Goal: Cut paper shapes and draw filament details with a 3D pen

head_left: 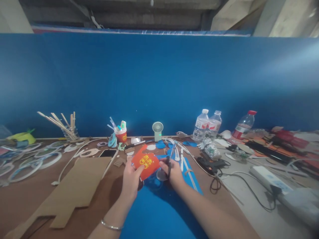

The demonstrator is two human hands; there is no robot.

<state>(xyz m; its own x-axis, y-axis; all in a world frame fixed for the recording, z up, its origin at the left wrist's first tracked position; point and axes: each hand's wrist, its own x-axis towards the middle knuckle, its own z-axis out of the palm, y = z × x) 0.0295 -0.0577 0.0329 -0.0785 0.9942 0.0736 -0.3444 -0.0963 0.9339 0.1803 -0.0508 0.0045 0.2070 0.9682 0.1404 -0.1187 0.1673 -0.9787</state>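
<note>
One sheet [150,167] in left hand [131,175]

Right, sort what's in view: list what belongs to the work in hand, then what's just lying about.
In hand:
- red piece with yellow lettering, in the left hand
- scissors, in the right hand

Apparently just lying about:
- small fan
- phone
- cardboard sheet
- red-capped bottle
- power strip

Yellow lettering stands on the red piece [151,170]; capitals H and E seem to show, but the whole words cannot be read for certain. Yellow marks on the red cup [121,136] are too small to read, as are the labels on the white-capped bottle [201,124] and red-capped bottle [242,128].
</note>
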